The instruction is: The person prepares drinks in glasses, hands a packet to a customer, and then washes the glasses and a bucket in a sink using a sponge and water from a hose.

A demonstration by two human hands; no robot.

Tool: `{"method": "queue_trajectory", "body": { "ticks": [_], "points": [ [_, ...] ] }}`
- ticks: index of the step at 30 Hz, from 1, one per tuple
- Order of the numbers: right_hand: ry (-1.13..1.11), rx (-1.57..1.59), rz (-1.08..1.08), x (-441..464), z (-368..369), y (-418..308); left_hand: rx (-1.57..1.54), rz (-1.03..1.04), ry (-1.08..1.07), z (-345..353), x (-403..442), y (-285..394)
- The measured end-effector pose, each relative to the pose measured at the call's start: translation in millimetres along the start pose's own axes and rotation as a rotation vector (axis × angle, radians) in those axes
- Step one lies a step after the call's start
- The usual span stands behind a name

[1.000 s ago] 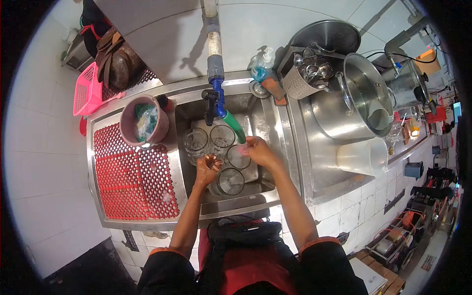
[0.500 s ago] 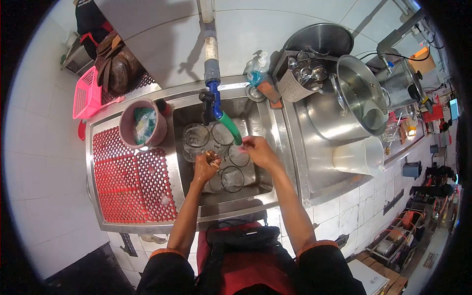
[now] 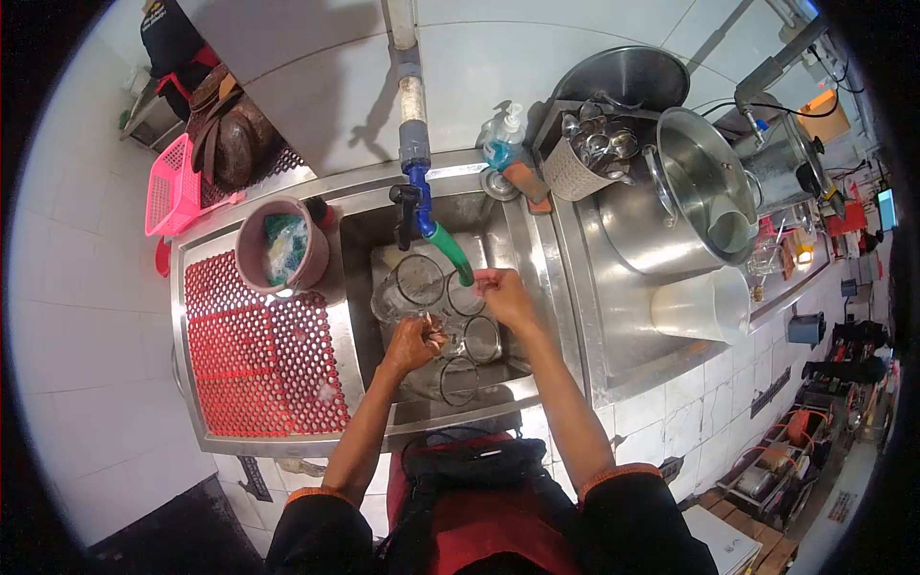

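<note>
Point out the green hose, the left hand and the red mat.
Green hose (image 3: 451, 253): head view, on the middle of its curved length.
Left hand (image 3: 412, 346): head view, on the back of the hand.
Red mat (image 3: 264, 359): head view, on its perforated upper surface.

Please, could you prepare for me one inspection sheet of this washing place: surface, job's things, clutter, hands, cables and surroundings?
Surface: steel sink; a red perforated mat lies to its left.
Job's things: several clear glasses in the sink, near the mouth of the green hose.
Clutter: bucket left of the basin, something green inside; pump bottle, spoon holder, large pot and pale plastic container to the right.
Hands: left hand curled among the glasses; right hand beside the hose mouth; whether either grips anything is unclear.
Cables: thin black cable at upper right, away from the sink.
Surroundings: white wall behind; pink basket at upper left.
</note>
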State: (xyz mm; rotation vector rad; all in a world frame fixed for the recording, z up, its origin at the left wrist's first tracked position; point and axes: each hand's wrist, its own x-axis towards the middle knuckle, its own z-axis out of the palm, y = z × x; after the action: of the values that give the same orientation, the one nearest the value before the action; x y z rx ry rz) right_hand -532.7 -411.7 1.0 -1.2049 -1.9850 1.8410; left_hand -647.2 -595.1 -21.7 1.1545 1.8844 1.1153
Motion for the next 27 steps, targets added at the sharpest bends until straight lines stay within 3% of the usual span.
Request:
{"method": "queue_trajectory", "body": {
  "ticks": [4,6,9,10,14,16,17,19,23,25,26,27],
  "points": [
    [-0.048,-0.136,-0.012,-11,-1,-13,0.018,0.017,0.006,-6,-2,11],
    [-0.333,0.389,0.202,-10,-4,-20,0.041,0.011,0.017,-6,0,9],
    [-0.146,0.414,0.077,-13,-8,-36,0.103,0.038,0.027,-4,0,0],
    [-0.121,0.204,0.064,-16,-11,-49,0.141,0.074,0.012,-6,1,5],
    [-0.117,0.338,0.030,-17,-10,-52,0.364,0.071,-0.099,-10,10,18],
    [-0.177,-0.017,0.089,-22,-11,-63,0.387,0.072,-0.208,-5,18,7],
    [-0.181,-0.022,0.086,-22,-11,-61,0.385,0.070,-0.201,-4,21,5],
    [-0.310,0.320,0.105,-16,-15,-53,0.452,0.082,-0.342,-1,29,1],
    [-0.271,0.349,0.042,-12,-18,-43,0.641,0.144,-0.343,13,44,-8],
    [-0.265,0.191,0.096,-15,-17,-50,0.632,0.058,-0.458,22,51,-16],
    [-0.215,0.147,0.060,-15,-17,-51,0.693,0.030,-0.620,18,55,-1],
    [-0.213,0.139,0.037,-14,-16,-52,0.702,0.042,-0.600,14,57,12]
  ]
}}
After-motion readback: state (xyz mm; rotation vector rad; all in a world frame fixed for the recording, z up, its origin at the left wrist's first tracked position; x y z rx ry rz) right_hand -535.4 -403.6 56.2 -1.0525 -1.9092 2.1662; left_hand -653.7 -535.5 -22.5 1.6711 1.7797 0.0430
